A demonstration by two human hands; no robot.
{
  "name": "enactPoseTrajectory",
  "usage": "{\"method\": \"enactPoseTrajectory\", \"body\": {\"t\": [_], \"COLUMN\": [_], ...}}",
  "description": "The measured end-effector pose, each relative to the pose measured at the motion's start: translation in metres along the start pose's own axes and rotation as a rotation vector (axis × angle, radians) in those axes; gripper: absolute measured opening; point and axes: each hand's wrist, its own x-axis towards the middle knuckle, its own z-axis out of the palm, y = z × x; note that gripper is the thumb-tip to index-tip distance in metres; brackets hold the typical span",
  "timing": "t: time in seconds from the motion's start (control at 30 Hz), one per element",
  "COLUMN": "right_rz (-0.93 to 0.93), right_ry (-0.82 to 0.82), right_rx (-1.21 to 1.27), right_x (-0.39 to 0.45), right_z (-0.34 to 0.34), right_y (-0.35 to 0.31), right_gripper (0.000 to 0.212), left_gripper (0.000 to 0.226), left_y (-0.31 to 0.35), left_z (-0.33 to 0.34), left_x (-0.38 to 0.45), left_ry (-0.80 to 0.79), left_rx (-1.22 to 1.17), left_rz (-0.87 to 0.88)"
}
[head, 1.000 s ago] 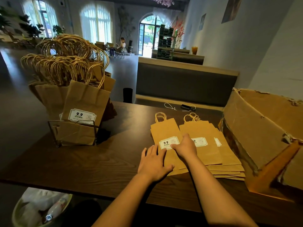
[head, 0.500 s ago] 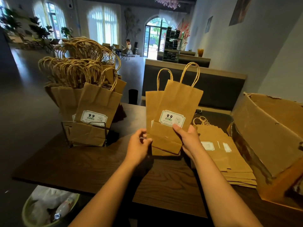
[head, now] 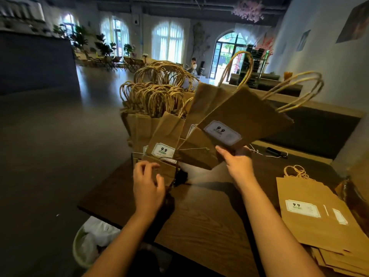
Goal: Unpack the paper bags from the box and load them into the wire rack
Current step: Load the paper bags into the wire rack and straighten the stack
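My right hand [head: 237, 162] grips the bottom edge of two flat brown paper bags [head: 245, 116] with "9.9" labels, tilted to the right just beside the rack. The wire rack [head: 137, 156] stands at the table's left end, packed with several upright bags [head: 157, 128] whose twisted handles stick up. My left hand [head: 148, 182] hovers at the rack's front with fingers loosely curled, close to the front bag and holding nothing. A stack of flat bags [head: 311, 222] lies on the table at the right. The cardboard box [head: 355, 176] shows only as a sliver at the right edge.
The dark wooden table [head: 203, 220] carries a small black object with white string [head: 273, 151] near its far edge. A bin lined with white plastic [head: 91, 240] sits on the floor below the table's left corner. A grey bench back stands behind the table.
Both hands lifted two bags off the stack and carried them left to the rack. My left hand let go of them and moved to the rack's front. The view turned left.
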Motion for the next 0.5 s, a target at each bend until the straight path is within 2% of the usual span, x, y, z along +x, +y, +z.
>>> {"method": "enactPoseTrajectory", "body": {"t": [0.1, 0.2, 0.27, 0.37, 0.5], "right_rz": [-0.087, 0.015, 0.037, 0.021, -0.016], "right_ry": [-0.043, -0.099, -0.100, -0.097, -0.168], "right_rx": [0.160, 0.302, 0.359, 0.373, 0.389], "right_x": [0.004, 0.007, 0.011, 0.016, 0.023], "right_z": [0.017, 0.037, 0.052, 0.077, 0.095], "right_y": [-0.021, -0.023, -0.025, -0.027, -0.023], "right_gripper": [0.024, 0.017, 0.022, 0.044, 0.035], "left_gripper": [0.056, 0.084, 0.088, 0.090, 0.093], "left_y": [-0.028, -0.041, -0.042, -0.042, -0.043], "left_z": [-0.007, -0.007, -0.004, -0.004, -0.006], "left_x": [0.001, -0.004, -0.006, -0.004, -0.005], "left_ry": [-0.201, -0.362, -0.397, -0.395, -0.371], "left_rx": [0.236, 0.388, 0.427, 0.449, 0.444], "left_rz": [-0.017, 0.015, 0.022, 0.010, 0.021]}}
